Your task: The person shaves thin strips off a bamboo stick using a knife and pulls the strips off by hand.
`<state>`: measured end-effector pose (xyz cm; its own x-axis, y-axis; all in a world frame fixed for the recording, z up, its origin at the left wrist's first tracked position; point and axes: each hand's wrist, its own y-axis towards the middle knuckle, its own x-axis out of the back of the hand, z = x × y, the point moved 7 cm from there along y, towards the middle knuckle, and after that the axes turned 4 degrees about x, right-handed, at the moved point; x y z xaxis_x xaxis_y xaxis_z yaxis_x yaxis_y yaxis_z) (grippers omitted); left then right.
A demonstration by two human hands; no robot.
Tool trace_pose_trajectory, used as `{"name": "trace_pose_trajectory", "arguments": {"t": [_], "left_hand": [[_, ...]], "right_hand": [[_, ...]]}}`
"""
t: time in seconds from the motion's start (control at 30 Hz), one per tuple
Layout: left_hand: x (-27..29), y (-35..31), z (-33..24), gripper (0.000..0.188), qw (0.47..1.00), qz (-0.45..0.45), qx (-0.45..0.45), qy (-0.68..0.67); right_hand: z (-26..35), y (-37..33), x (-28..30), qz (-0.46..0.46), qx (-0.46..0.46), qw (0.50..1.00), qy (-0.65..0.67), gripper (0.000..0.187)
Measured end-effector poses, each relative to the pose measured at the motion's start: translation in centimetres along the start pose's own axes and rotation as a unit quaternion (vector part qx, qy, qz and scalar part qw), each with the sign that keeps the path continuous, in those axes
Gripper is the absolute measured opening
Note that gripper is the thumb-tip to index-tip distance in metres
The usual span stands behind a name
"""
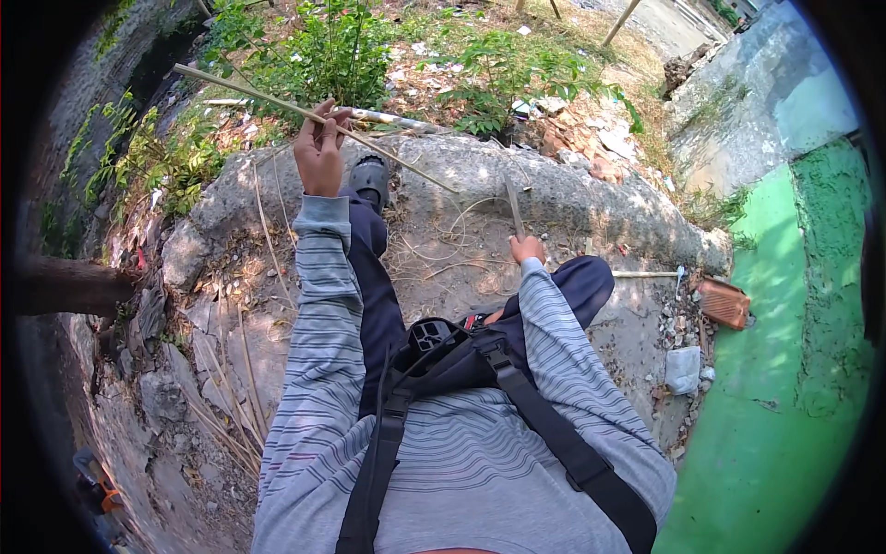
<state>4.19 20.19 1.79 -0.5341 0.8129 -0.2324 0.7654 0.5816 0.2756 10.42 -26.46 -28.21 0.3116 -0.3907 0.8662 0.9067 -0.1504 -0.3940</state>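
My left hand (320, 155) is raised over the stone ledge, its fingers closed round a long pale bamboo strip (240, 90). The strip slants down to the right, and its thin end hangs above the ledge. My right hand (527, 248) grips the handle of a knife (514, 205), whose narrow blade points away from me. Blade and strip are apart. Thin curled shavings (452, 242) lie on the ground between my legs, left of my right hand.
A rough stone ledge (563, 198) runs across in front, with leafy plants (337, 55) beyond. More long strips (226, 397) lie at my left. At the right are a green wall (766, 369), a brown plastic container (724, 303) and a crumpled clear container (683, 370).
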Motion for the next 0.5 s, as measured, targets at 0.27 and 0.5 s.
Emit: {"name": "trace_pose_trajectory", "arguments": {"t": [0.27, 0.5], "left_hand": [[0.1, 0.0, 0.6, 0.032, 0.999, 0.019, -0.011, 0.044], [-1.7, 0.1, 0.4, 0.033, 0.999, 0.030, 0.005, 0.021]], "right_hand": [[1.2, 7.5, 4.8, -0.024, -0.050, 0.998, 0.016, 0.064], [-2.2, 13.3, 3.4, 0.033, -0.009, 0.997, -0.070, 0.056]]}}
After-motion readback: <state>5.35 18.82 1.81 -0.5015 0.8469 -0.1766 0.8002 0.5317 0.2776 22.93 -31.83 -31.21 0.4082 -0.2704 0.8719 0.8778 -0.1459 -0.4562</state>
